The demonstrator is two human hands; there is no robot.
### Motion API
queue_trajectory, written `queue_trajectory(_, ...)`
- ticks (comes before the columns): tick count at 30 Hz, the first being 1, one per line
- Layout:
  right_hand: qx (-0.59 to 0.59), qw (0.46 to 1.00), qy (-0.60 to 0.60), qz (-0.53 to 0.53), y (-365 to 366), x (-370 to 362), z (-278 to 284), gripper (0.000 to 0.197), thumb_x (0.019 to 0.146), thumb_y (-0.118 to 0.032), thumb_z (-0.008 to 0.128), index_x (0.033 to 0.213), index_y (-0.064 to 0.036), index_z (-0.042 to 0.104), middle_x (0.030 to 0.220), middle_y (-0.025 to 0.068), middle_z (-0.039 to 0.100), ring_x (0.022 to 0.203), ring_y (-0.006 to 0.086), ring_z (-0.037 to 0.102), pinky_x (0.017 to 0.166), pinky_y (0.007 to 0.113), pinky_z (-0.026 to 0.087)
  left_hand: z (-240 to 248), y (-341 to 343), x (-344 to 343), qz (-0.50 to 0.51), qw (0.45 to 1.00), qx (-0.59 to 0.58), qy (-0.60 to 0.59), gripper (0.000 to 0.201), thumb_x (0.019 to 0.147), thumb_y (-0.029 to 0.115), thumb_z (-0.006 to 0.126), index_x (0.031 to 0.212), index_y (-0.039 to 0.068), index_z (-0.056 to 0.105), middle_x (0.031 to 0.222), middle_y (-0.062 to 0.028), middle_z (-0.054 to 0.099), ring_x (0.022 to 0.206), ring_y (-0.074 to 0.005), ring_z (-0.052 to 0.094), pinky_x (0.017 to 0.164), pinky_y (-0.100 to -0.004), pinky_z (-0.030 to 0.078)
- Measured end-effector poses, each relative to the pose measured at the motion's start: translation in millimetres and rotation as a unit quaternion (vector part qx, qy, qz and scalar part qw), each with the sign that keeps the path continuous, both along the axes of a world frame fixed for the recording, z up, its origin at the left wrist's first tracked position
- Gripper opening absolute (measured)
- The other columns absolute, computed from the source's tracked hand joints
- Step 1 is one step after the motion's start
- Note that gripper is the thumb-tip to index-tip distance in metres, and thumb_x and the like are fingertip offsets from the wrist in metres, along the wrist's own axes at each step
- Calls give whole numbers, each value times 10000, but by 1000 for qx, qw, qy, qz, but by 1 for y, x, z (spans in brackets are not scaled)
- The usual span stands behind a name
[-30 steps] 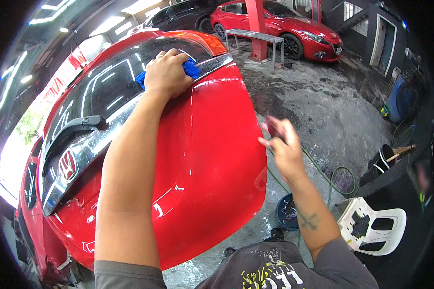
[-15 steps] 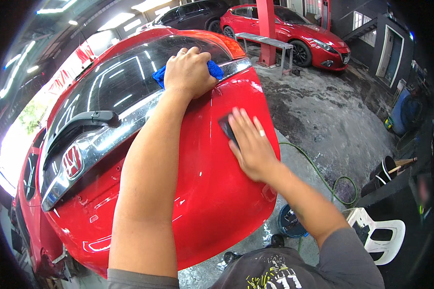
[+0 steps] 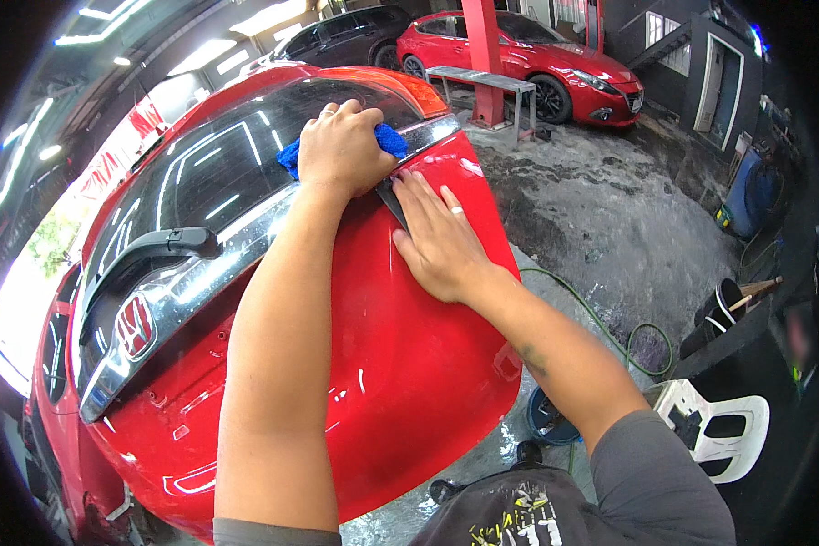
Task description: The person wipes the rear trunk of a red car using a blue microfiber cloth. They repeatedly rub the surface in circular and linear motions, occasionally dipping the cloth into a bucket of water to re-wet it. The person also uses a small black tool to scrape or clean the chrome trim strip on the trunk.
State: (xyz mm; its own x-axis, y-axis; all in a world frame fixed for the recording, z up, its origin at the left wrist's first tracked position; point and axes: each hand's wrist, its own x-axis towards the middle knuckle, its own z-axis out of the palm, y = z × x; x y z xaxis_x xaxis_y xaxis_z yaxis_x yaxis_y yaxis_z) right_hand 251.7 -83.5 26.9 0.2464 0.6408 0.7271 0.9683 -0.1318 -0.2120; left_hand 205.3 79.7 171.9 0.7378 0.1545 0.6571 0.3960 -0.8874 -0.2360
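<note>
A red car tailgate [image 3: 409, 382] fills the middle of the view, with a dark rear window [image 3: 209, 168] and a chrome strip [image 3: 273, 223] above the painted panel. My left hand [image 3: 341, 150] is closed over a blue cloth [image 3: 391, 141] at the strip and window's lower edge. On the upper right of the red panel, my right hand [image 3: 441, 232] lies with fingers stretched, pressing a dark sheet of sandpaper [image 3: 389, 202] to the paint. Most of the sheet is hidden under the fingers, close below my left hand.
A rear wiper [image 3: 155, 246] sticks out left of my left arm. A green hose [image 3: 601, 323] trails over the wet floor. Near my right arm are a bucket [image 3: 551, 417] and a white plastic chair [image 3: 733, 432]. A bench [image 3: 482, 82] and another red car [image 3: 564, 68] stand beyond.
My right hand has slid the sandpaper up and left across the panel, to just below my left hand. My left hand stays on the cloth. The view has shifted slightly.
</note>
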Motion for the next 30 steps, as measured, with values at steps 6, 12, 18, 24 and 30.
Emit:
queue_trajectory(6, -38, 998, -25, 30, -53, -63, -36, 714, 1070, -242, 592, 1657, 102, 375, 1744, 312, 393, 1646, 450, 367, 1318, 660, 287, 3, 0, -3, 6, 1000, -27, 7, 408, 798, 314, 776, 1180, 192, 847, 1261, -96, 779, 1285, -320, 707, 1081, -478, 579)
queue_trajectory(12, -13, 999, 31, 2, 8, -11, 14, 726, 1053, -221, 618, 1653, 107, 378, 1743, 335, 378, 1638, 483, 363, 1315, 678, 283, 4, 9, 0, -41, 988, -123, -89, 379, 910, 407, 802, 1186, 149, 831, 1249, -111, 768, 1259, -376, 697, 1058, -522, 564)
queue_trajectory(18, -64, 997, -4, 39, -51, -74, -30, 809, 1016, -252, 669, 1671, 108, 358, 1750, 341, 362, 1658, 482, 335, 1310, 688, 277, 4, 14, -1, -45, 987, -131, -83, 416, 920, 453, 815, 1204, 151, 839, 1272, -133, 775, 1267, -388, 700, 1081, -521, 551)
queue_trajectory(24, -24, 1000, 5, -6, 0, -26, 5, 768, 1025, -209, 631, 1662, 117, 353, 1742, 346, 368, 1642, 480, 359, 1316, 657, 298, 5, 11, 0, -44, 987, -140, -67, 449, 894, 433, 787, 1245, 158, 842, 1311, -128, 775, 1283, -371, 699, 1115, -500, 547)
queue_trajectory(30, -81, 996, -16, 16, -50, -69, -27, 840, 992, -233, 673, 1688, 92, 333, 1770, 311, 345, 1673, 449, 315, 1326, 660, 278, 4, 8, -3, -47, 988, -120, -82, 437, 848, 352, 742, 1227, 163, 851, 1310, -98, 784, 1288, -340, 701, 1101, -489, 555)
